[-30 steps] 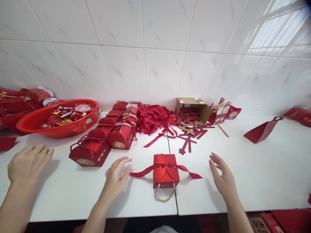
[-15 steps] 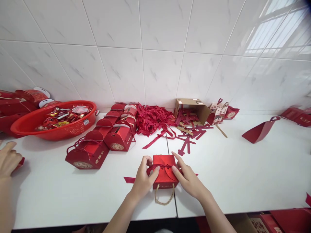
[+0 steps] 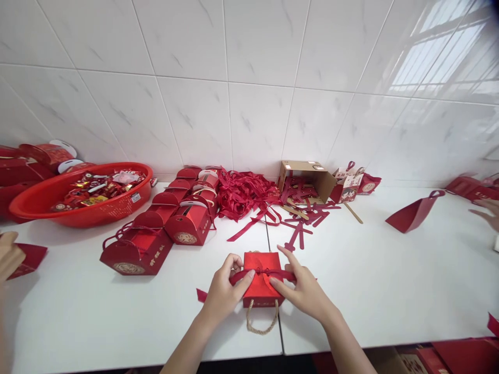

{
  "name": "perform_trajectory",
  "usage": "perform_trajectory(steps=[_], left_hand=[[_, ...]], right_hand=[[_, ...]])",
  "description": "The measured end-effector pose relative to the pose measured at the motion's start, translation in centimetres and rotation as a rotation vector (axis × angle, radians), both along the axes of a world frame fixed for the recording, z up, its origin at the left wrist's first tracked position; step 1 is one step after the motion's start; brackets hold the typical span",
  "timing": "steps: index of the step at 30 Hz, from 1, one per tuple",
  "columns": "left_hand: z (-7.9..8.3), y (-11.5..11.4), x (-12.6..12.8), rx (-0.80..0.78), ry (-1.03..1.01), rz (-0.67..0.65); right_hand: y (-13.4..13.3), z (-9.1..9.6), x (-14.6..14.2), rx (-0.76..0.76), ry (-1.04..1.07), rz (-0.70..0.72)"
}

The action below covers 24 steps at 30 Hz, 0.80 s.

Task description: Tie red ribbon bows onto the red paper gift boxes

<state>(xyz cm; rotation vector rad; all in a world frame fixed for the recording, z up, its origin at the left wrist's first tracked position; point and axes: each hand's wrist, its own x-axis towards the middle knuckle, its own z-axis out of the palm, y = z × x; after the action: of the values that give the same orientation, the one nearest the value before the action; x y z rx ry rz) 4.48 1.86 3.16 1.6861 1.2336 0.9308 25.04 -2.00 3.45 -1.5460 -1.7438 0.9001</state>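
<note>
A small red gift box (image 3: 260,286) with a twisted rope handle (image 3: 262,328) lies before me, its top facing up. Dark red ribbon (image 3: 268,272) crosses the top and is knotted near the middle. Closed around the ribbon's left part is my left hand (image 3: 225,285), its thumb resting on the box's top. My right hand (image 3: 302,288) pinches the ribbon's right part, thumb on the top and index finger stretched past the far corner. A loose ribbon end shows left of my left hand.
Finished-looking red boxes (image 3: 142,249), a red basket (image 3: 105,208) of sweets and a ribbon heap (image 3: 245,192) stand behind. A cardboard box (image 3: 307,174) spills red strips; a folded red box (image 3: 415,213) lies right. Other people's hands (image 3: 10,254) show at both edges.
The ribbon is drawn out straighter to both sides of the knot, and my right thumb has slid left on the box. Another person's hand has appeared at the right edge.
</note>
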Motion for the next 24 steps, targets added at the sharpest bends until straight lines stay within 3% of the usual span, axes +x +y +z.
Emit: perform_trajectory(steps=[3,6,9,13,17,20,24], left_hand=[[0.4,0.3,-0.9,-0.027,0.091,0.027],[0.7,0.9,-2.1,-0.107,0.106,-0.029],[1.0,1.9,-3.3,-0.207,0.122,-0.106],[1.6,2.7,-4.2,-0.374,0.123,-0.325],[3.2,2.4,-4.2,-0.439,0.088,-0.480],[4.4,1.5,-3.7,-0.398,-0.004,-0.452],[4.5,0.0,-2.2,-0.227,-0.043,-0.275]], right_hand=[[-0.1,-0.4,1.3,0.113,0.043,-0.036],[-0.4,-0.3,2.5,0.213,0.067,0.031],[-0.7,-0.2,2.8,0.222,-0.012,0.062],[-0.7,-0.8,1.6,0.312,-0.114,-0.141],[-0.5,-1.0,-0.2,0.495,-0.035,-0.384],[-0.6,-0.2,-1.1,0.480,0.086,-0.336],[-0.8,0.9,-2.4,0.363,0.214,-0.219]])
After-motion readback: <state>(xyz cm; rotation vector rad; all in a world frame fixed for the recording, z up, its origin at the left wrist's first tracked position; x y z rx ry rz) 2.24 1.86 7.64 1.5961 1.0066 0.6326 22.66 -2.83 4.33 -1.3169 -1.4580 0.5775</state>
